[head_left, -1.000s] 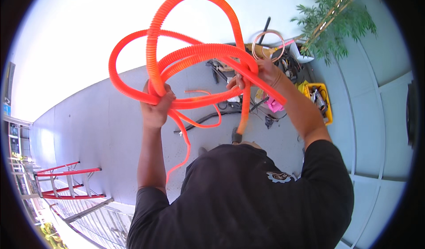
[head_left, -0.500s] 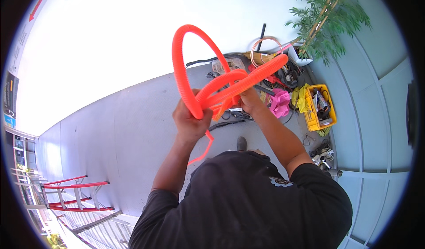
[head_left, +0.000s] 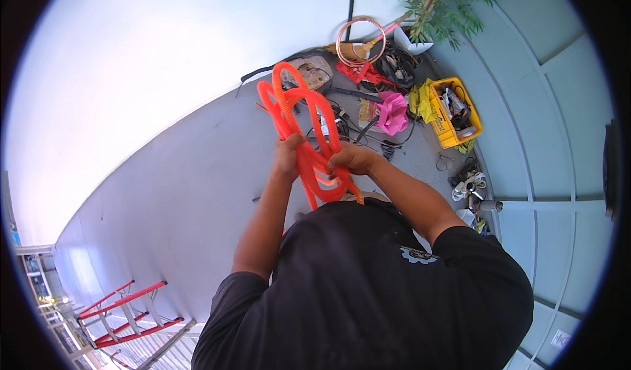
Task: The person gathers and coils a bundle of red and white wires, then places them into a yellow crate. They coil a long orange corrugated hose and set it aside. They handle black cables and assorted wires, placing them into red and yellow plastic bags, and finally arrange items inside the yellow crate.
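Note:
A bright orange corrugated hose (head_left: 320, 117) hangs in several loops in front of my chest. My left hand (head_left: 288, 154) is closed round the loops on their left side, with the thumb lying over the tubing. On the other side, my right hand (head_left: 351, 159) grips the same bundle, its fingers partly hidden behind the loops. One hose end points down close to my shirt. The lower part of the coil passes out of sight near my body.
Beyond my hands lie a copper tube coil (head_left: 361, 20), a pink bag (head_left: 392, 114), dark cables and red plastic. A yellow crate (head_left: 456, 113) full of tools stands by the right wall, below a potted plant (head_left: 430, 5). A red ladder (head_left: 131, 314) is at lower left.
The wide hose loops have been drawn into a narrower, more upright bundle. Both hands have come closer together, and the loose end on the right has moved down toward my body.

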